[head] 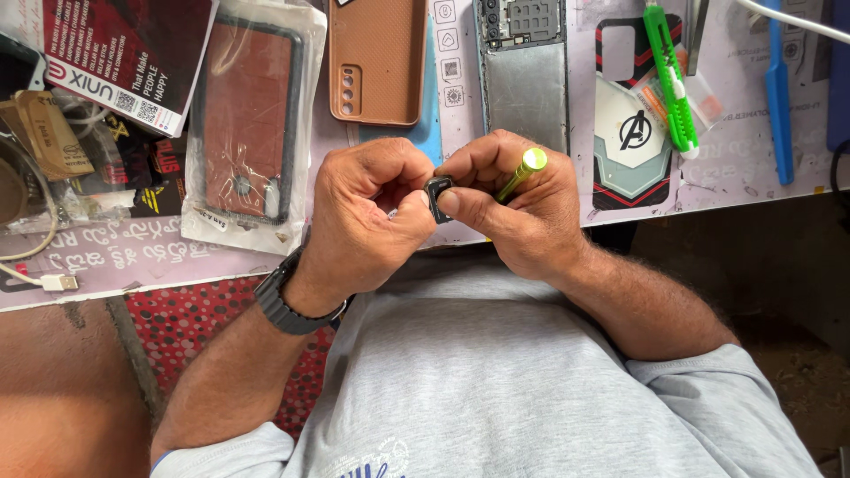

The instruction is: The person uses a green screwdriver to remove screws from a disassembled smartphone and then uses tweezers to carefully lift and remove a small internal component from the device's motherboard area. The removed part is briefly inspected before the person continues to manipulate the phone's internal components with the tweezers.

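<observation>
- Nearest, at the frame's centre, both hands meet above the grey shirt — the left hand [367,217] and right hand [513,208] hold a small black square part [437,196] between them, raised close for a good look.
- Left grip: fingertips pressed together on the part's edge.
- Right grip: thumb pinching the part, with a yellow-green screwdriver [522,173] tucked under the fingers — apparently parked within reach.
- Just beyond, upper centre, an opened phone [524,80] lies back-off on the tabletop [133,257].
- Beside it a brown phone case [379,57]; upper right, a green cutter [670,80].
</observation>
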